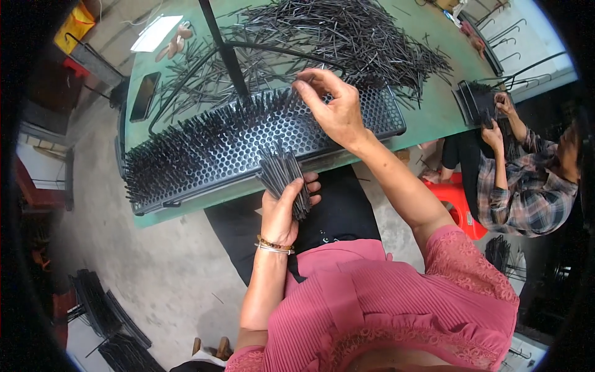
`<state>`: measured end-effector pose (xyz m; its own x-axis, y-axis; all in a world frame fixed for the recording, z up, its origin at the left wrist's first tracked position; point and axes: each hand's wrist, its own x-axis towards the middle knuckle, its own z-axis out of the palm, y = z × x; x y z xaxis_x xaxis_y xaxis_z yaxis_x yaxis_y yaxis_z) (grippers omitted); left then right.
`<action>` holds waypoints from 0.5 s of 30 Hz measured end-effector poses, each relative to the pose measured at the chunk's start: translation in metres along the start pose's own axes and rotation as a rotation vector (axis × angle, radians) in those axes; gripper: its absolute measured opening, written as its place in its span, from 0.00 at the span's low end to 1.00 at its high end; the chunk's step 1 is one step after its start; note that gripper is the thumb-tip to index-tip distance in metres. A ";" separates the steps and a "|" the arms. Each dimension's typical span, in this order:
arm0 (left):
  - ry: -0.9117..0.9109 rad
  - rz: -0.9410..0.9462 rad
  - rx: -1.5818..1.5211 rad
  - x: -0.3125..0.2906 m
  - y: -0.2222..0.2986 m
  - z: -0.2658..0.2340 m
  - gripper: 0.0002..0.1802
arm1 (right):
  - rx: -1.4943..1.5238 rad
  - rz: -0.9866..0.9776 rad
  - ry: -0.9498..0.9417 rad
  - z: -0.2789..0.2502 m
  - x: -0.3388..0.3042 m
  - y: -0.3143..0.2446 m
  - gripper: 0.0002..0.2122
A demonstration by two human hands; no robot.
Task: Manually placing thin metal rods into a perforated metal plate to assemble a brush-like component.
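A bundle of thin black sticks (284,175) is clasped in my left hand (285,204), just in front of a long black tray (328,139) full of round holes. Many short black sticks (186,146) stand upright in the tray's holes, thickest at its left end and along the back. Over the tray's far side, my right hand (334,108) has thumb and forefinger pinched close to the standing sticks. What the pinch holds, if anything, is too small to make out against the dark sticks.
Loose black sticks (347,31) lie heaped behind the tray on the green table (427,115). A black stand post (224,56) rises behind the tray; a phone (145,97) lies left. At the right, a person in a plaid shirt (527,198) handles a similar tray (474,102).
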<state>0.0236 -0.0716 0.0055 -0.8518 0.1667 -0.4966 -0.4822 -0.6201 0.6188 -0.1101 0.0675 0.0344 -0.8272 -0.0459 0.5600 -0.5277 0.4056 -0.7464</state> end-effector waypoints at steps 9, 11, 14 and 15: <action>0.009 -0.005 0.032 0.000 0.000 0.001 0.17 | -0.006 -0.154 -0.056 0.006 -0.004 0.007 0.08; 0.006 -0.002 0.045 0.001 0.000 -0.001 0.16 | -0.005 -0.156 -0.057 0.006 -0.004 0.006 0.08; -0.020 -0.024 0.037 0.002 0.000 -0.005 0.16 | -0.114 -0.250 -0.079 0.006 -0.005 0.006 0.07; -0.041 -0.045 0.017 0.002 0.000 -0.007 0.16 | -0.114 -0.250 -0.080 0.006 -0.005 0.005 0.07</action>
<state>0.0233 -0.0767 0.0000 -0.8366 0.2254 -0.4993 -0.5233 -0.5984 0.6067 -0.1100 0.0640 0.0254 -0.6894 -0.2272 0.6878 -0.6955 0.4729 -0.5409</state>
